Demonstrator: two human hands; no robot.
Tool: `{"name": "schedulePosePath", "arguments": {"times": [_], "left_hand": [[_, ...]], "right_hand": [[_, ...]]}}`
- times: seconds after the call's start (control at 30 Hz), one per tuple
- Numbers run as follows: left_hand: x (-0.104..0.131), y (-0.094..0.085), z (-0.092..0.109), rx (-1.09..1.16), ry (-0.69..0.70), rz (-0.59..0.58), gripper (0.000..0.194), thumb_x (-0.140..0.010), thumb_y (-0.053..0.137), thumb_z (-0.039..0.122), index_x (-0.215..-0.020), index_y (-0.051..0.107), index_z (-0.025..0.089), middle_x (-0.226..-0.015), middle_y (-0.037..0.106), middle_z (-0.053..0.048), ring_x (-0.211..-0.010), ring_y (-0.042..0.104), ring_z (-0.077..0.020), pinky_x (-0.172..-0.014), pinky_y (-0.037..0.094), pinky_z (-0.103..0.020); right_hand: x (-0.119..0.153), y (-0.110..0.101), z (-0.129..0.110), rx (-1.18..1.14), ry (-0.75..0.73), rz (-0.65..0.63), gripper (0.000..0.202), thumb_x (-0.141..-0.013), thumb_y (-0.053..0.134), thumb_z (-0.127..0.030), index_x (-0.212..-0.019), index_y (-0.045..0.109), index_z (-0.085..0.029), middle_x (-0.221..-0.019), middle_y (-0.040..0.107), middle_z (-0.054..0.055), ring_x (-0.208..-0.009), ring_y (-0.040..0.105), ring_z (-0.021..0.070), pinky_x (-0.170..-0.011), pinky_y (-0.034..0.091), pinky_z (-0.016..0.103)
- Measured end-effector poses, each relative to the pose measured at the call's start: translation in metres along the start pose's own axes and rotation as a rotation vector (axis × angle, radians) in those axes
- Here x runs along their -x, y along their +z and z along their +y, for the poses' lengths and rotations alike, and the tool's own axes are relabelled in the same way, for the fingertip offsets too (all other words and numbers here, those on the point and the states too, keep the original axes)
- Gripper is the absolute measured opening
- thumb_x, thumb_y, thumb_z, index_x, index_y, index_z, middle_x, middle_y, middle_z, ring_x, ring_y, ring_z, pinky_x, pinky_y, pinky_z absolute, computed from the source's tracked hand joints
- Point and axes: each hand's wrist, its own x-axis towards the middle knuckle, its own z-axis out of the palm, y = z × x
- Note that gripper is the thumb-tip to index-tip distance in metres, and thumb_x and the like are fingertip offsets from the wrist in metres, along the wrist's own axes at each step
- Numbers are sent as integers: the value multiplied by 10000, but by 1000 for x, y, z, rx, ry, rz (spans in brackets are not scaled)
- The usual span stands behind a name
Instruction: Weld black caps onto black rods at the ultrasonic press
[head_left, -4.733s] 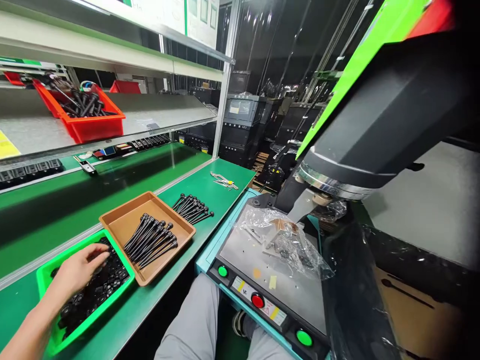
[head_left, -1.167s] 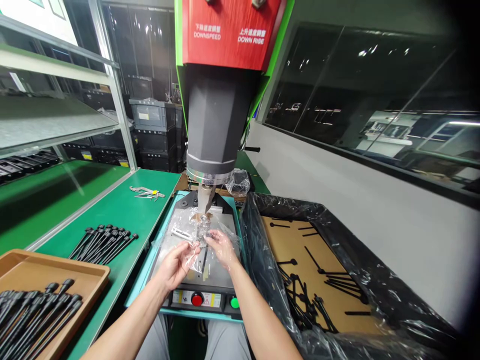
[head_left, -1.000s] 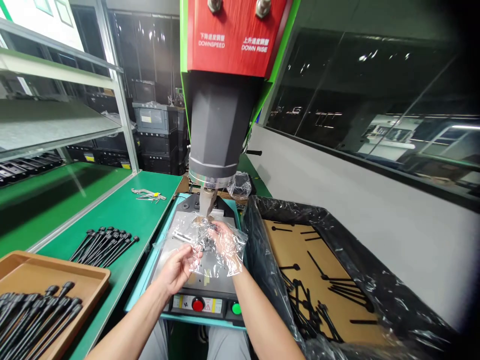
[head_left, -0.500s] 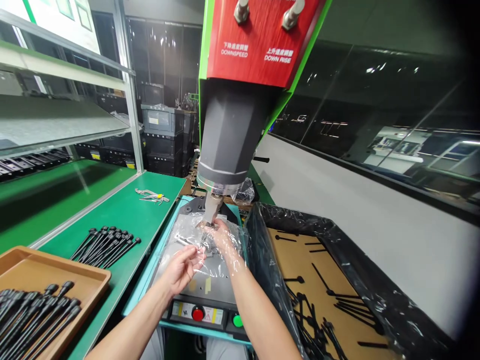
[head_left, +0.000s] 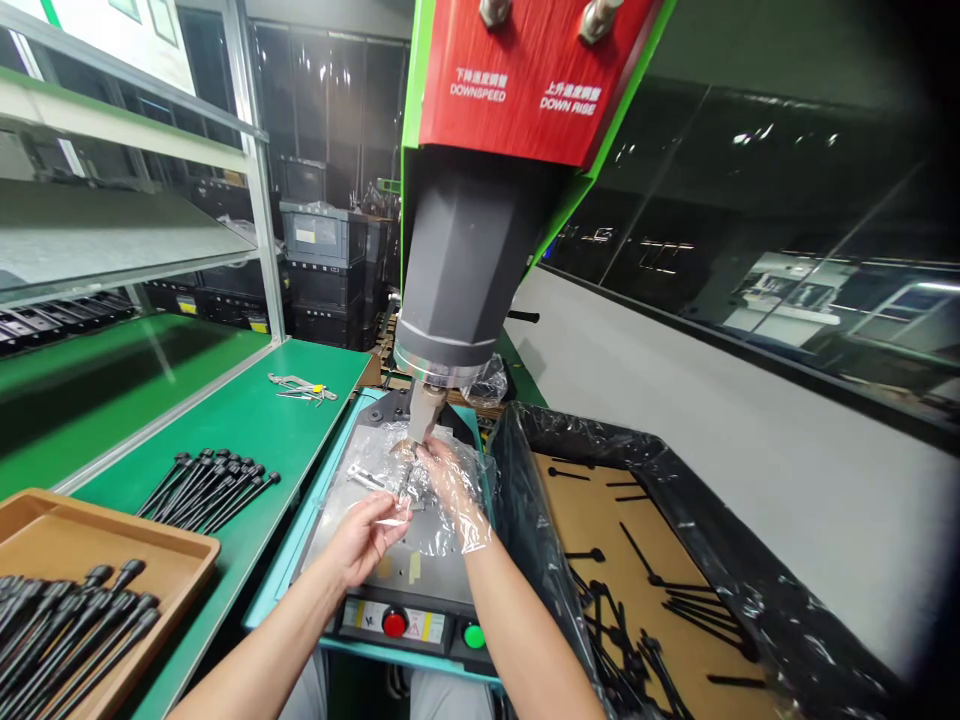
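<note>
A crumpled clear plastic bag lies over the metal plate of a press. My left hand pinches the near left edge of the bag. My right hand reaches into or beneath the film, which wraps my wrist; its fingers are closed just under the metal horn. What they grip is hidden by the film and fingers. A thin dark strip runs between both hands, blurred by the plastic. A small metal bracket sits left of my hands.
A red button and a green button face me. Black-headed rods lie on the green bench, more in a brown tray. Right stands a plastic-lined box with loose black rods. Pliers rest farther back.
My right hand shifts slightly, its fingers closing in just below the horn. My left hand keeps its pinch on the bag. The view tilts a little.
</note>
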Motion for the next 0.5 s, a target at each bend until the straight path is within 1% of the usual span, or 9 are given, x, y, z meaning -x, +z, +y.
{"name": "schedulePosePath", "arguments": {"times": [0.07,0.1,0.17,0.23,0.3,0.37,0.43,0.5], "left_hand": [[0,0,-2,-36,-5,4,134,-742,726,158,-816,627,107,-856,698,-94,-770,701,-190,-678,600,-271],[0,1,-3,-56,-10,-1,131,-747,724,166,-807,625,105,-859,697,-98,-767,701,-188,-685,602,-275],[-1,3,-6,-87,-20,-17,130,-753,721,176,-792,620,104,-874,697,-106,-758,701,-183,-693,602,-277],[-2,4,-9,-109,-28,-25,135,-754,721,181,-792,618,103,-895,697,-114,-749,700,-178,-683,601,-270],[-3,5,-13,-124,-32,-17,140,-752,723,184,-802,620,105,-909,696,-116,-748,698,-174,-681,599,-266],[-4,4,-17,-134,-31,-3,139,-748,726,182,-801,619,110,-894,694,-107,-744,696,-172,-683,597,-267],[-5,2,-20,-140,-29,11,134,-745,726,173,-796,617,115,-858,691,-96,-734,696,-172,-683,595,-267],[-6,0,-23,-145,-31,21,132,-742,727,167,-791,615,115,-824,686,-87,-714,695,-168,-672,591,-261]], "right_hand": [[8,-6,7,-63,35,31,494,-787,583,-468,-1230,568,-250,-1217,606,68,-1094,561,239,-891,462,362],[13,-10,10,-119,53,50,545,-798,567,-492,-1292,512,-270,-1290,560,68,-1137,540,243,-885,471,363],[19,-20,16,-248,89,89,603,-784,586,-524,-1337,454,-324,-1422,434,38,-1239,464,250,-900,472,368],[22,-29,21,-344,120,113,633,-743,643,-529,-1324,456,-360,-1479,350,0,-1293,405,250,-922,464,371],[24,-37,27,-356,162,105,630,-712,675,-531,-1289,488,-362,-1460,380,-2,-1281,419,246,-912,471,364],[27,-41,35,-332,216,89,618,-656,720,-515,-1218,546,-325,-1379,479,36,-1213,488,255,-863,494,357],[34,-43,45,-300,270,80,598,-599,752,-501,-1131,589,-280,-1243,580,76,-1083,576,260,-782,515,347],[47,-44,56,-270,304,71,569,-570,752,-517,-1047,606,-244,-1078,644,90,-902,637,243,-685,520,330]]}}
